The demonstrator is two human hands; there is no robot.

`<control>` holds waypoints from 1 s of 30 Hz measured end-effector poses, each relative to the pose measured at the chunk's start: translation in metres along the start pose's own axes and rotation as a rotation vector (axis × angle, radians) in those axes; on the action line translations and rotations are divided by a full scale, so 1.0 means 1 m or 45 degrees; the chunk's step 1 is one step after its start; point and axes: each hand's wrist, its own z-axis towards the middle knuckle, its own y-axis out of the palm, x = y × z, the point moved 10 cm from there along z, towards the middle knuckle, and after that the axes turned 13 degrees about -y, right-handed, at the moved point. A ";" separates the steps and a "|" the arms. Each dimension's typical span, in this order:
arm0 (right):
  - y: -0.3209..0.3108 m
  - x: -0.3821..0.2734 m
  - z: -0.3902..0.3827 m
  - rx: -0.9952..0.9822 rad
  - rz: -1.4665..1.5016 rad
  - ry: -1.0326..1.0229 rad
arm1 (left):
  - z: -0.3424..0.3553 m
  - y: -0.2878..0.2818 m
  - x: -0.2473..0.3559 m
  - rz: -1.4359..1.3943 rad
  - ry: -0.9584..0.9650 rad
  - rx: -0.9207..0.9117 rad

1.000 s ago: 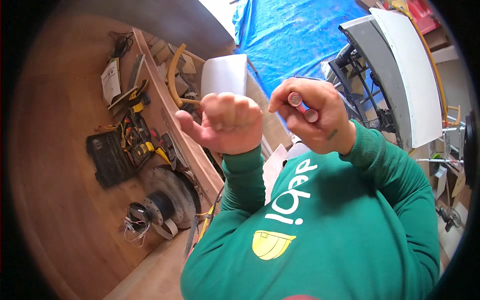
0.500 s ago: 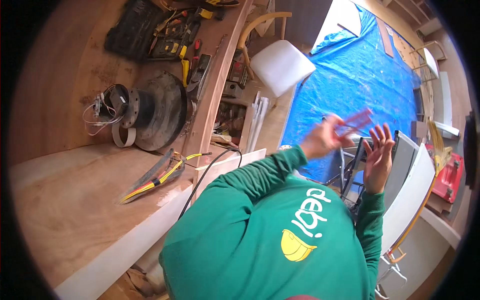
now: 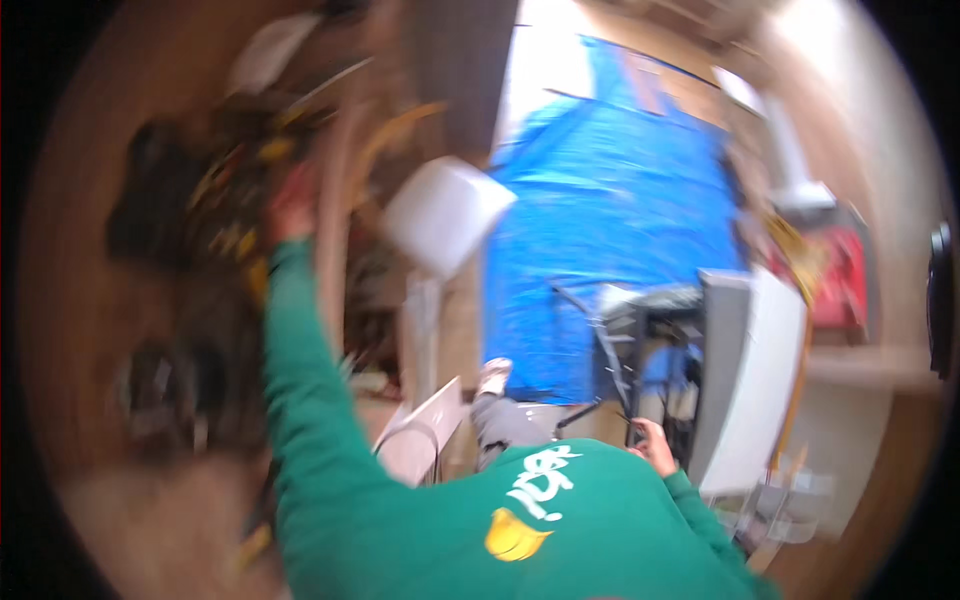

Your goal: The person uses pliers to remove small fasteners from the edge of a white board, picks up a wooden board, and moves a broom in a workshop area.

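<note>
My left hand [image 3: 293, 208] is stretched far out to the left, over the wooden bench edge beside a cluster of black and yellow tools [image 3: 225, 205]. Motion smears its fingers. A reddish blur shows at them, and I cannot tell whether it is a held thing. Low on the right, my right hand [image 3: 655, 448] is closed, its fingers curled next to a black metal frame [image 3: 607, 355]. A small dark thing shows at those fingertips, too small to name. Left of the tools lies a dark open case [image 3: 150, 190], blurred.
A white-seated chair [image 3: 448, 215] stands beyond the bench edge. Blue sheeting [image 3: 620, 190] covers the floor ahead. White and grey panels [image 3: 750, 370] lean at the right, by a broom [image 3: 795, 255] and a red case [image 3: 838, 275]. A dark round fitting [image 3: 175, 385] sits at the left.
My hands have moved apart from in front of my chest. The left swung out to the tools; the right dropped towards the black frame and curled. The blurred red thing at my left hand is no longer distinct.
</note>
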 end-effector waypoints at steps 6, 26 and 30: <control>-0.016 0.008 -0.006 -0.249 -0.168 0.342 | 0.044 0.070 -0.021 0.442 0.017 -0.051; -0.352 0.239 -0.297 1.234 -0.994 0.704 | -0.700 0.137 0.320 -0.376 1.214 -1.405; -0.394 0.341 -0.303 1.147 -0.708 0.991 | -0.907 0.116 0.349 -0.626 0.952 -1.909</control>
